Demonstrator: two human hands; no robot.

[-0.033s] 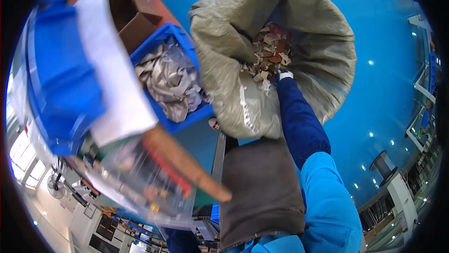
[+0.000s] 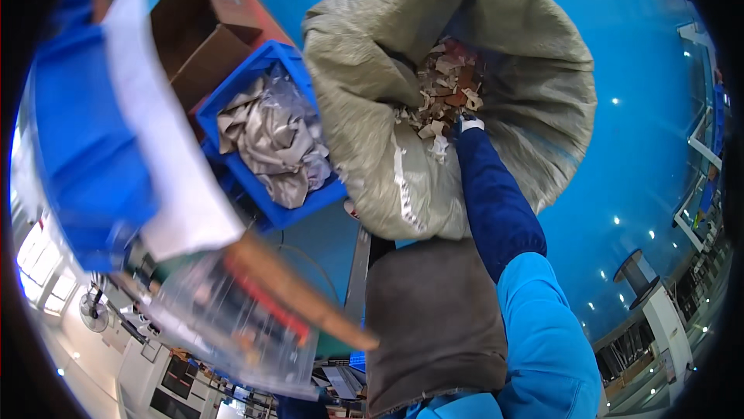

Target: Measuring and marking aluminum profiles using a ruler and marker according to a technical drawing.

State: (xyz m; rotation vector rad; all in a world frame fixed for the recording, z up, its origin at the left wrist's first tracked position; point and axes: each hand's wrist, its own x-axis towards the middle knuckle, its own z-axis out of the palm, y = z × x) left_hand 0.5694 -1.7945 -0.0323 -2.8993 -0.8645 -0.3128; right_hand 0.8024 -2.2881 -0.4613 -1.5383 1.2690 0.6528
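A large olive-grey woven sack [image 2: 364, 140] gapes open in front of me. Inside lies a heap of torn paper and cardboard scraps [image 2: 448, 82], in white, tan and reddish brown. My right hand [image 2: 471, 124], in a whitish glove, reaches down into the sack at the near edge of the scraps. Its fingers are mostly hidden, with a small dark patch at their tips, so I cannot make out whether they hold anything. A dark blue cuff and light blue sleeve cover that arm. My left hand does not show.
Left of the sack, a blue crate [image 2: 308, 200] holds crumpled grey-beige sheeting [image 2: 271, 140]. Behind it stands an open cardboard box [image 2: 232, 55]. A bench edge with a wooden edge strip [image 2: 306, 287], white sheet [image 2: 170, 140] and clear plastic case [image 2: 225, 326] juts in from the left. Brown cloth [image 2: 434, 318] lies below.
The view has shifted slightly, so the crate, cardboard box and bench edge sit a little further left. My right hand stays at nearly the same spot in the sack.
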